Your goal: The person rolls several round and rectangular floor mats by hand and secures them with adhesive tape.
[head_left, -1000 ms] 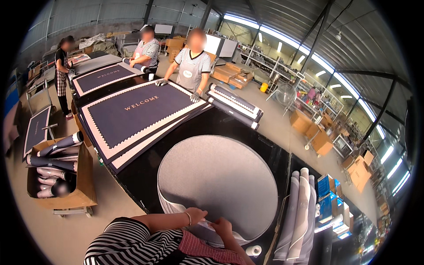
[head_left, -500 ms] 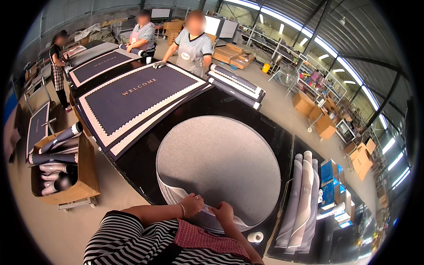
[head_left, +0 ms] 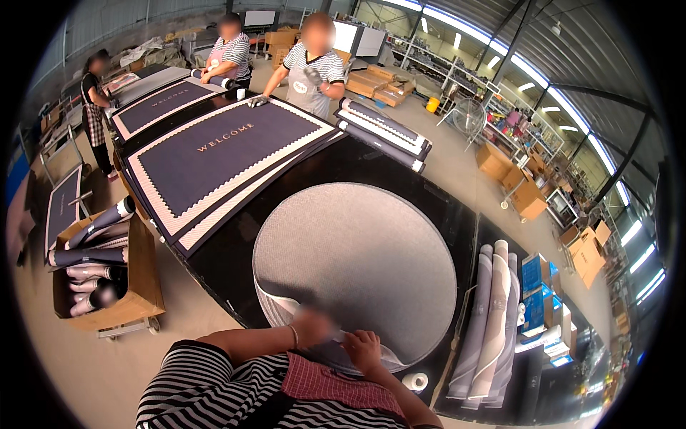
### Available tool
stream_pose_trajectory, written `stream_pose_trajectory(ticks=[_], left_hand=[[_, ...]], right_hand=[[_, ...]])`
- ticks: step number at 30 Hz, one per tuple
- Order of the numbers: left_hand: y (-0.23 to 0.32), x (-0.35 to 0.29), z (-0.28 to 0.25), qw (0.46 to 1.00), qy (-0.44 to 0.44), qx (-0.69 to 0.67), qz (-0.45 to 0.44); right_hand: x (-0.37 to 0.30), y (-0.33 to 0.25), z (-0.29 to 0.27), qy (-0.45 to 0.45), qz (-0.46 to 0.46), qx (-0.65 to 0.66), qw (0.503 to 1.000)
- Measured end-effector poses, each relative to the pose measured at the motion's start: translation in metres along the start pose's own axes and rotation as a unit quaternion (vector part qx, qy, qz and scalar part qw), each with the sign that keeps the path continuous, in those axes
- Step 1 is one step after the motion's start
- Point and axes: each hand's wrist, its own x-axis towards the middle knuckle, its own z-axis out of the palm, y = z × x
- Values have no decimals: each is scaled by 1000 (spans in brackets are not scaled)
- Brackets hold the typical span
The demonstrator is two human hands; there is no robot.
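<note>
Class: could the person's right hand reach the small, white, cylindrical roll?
Probably yes: nothing covers the white roll nearby, though the right hand is at the near edge of the round grey mat.

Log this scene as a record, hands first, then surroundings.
Left hand: blurred, at the raised near edge of the round grey textile mat
Right hand: at same edge, hold unclear
Right: three long grey-and-beige rolls
Near right: small white cylindrical roll
Beyond mat: dark rectangular mat with pale scalloped border
Left: open brown cardboard box, rolled mats inside
</note>
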Motion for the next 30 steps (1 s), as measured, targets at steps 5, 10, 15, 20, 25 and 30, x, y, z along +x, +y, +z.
stream_pose_trajectory(ticks=[5, 10, 15, 20, 25, 30], left_hand=[[0, 3, -6, 1000, -13, -15, -9], [-2, 9, -2, 999, -29, -11, -2], [-2, 7, -6, 997, 41, 46, 44], [-9, 15, 7, 1000, 3, 26, 16], [-19, 35, 3, 994, -89, -45, -43], [-28, 36, -3, 992, -65, -92, -48]], right_hand=[[6, 20, 5, -17, -10, 52, 998], [4, 25, 12, -10, -4, 68, 998], [1, 5, -2, 28, 8, 2, 1000], [0, -3, -2, 23, 43, -53, 997], [11, 35, 17, -37, 52, -24, 998], [29, 46, 11, -111, 121, 28, 986]])
